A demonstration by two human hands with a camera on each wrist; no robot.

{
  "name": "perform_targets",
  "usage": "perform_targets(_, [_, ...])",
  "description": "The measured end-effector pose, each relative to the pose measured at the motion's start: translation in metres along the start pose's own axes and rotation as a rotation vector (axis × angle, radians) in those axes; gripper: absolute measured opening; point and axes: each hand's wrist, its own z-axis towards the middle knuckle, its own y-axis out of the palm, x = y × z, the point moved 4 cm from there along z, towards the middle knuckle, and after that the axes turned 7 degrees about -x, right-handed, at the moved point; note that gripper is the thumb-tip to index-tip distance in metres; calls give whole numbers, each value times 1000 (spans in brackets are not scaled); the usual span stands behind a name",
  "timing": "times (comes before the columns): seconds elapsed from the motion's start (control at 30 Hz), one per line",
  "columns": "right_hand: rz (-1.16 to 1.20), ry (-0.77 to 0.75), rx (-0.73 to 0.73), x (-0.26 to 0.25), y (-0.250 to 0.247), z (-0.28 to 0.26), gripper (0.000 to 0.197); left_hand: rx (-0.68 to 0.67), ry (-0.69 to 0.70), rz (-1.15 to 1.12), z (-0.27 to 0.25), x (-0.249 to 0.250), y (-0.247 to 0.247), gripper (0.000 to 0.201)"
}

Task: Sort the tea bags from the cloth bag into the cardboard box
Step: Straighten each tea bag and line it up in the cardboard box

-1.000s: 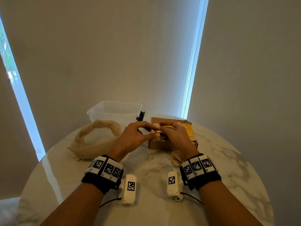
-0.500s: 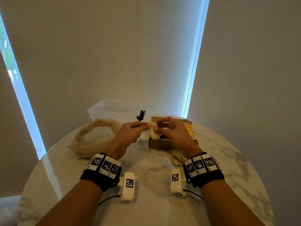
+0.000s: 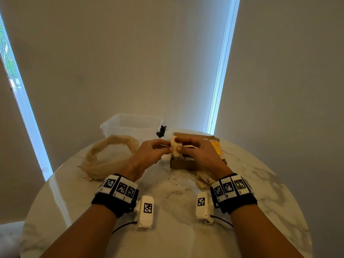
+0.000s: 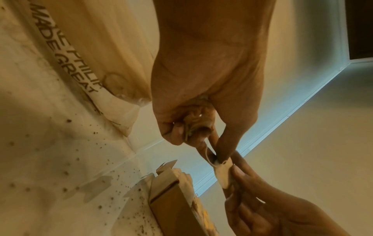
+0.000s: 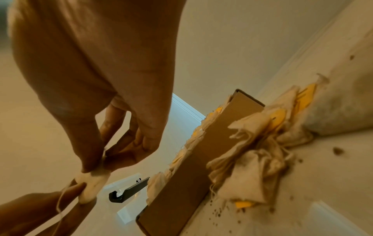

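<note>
left hand [image 3: 149, 152] and right hand [image 3: 200, 153] both pinch one tea bag [image 3: 175, 148], held in air above near-left corner of cardboard box [image 3: 183, 164]; string visible in left wrist view. cloth bag [image 3: 109, 157] lies on table [image 3: 167, 239], left of box. loose tea bags [image 5: 248, 167] heaped against box side.

Your left hand [image 3: 149, 152] and right hand [image 3: 200, 154] have risen from the cardboard box [image 3: 186, 163] opening. The tea bag [image 3: 175, 147], previously low among the fingers, is now pinched upright between both hands above the box's left end.
</note>
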Motion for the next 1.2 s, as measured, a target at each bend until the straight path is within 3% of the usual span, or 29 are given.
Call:
perform_targets(0.37, [-128,11,31,3,-3,1,23,7,99,110,0,4,-2,18])
perform_targets(0.53, [-153,29,26,3,-3,0,24,-2,98,124,2,4,-4,37])
perform_targets(0.73, [-212,86,5,2,-4,1,19,45,173,200,7,-4,-8,12])
perform_targets(0.87, [-344,32,-54,-14,-8,4,25,53,160,161,8,-5,-9,11])
perform_targets(1.03, [-636,36,-254,-40,0,17,18,49,135,106,7,-5,-7,19])
perform_targets(1.2, [-820,60,-264,-72,-15,37,14,82,91,23,4,-6,-11,21])
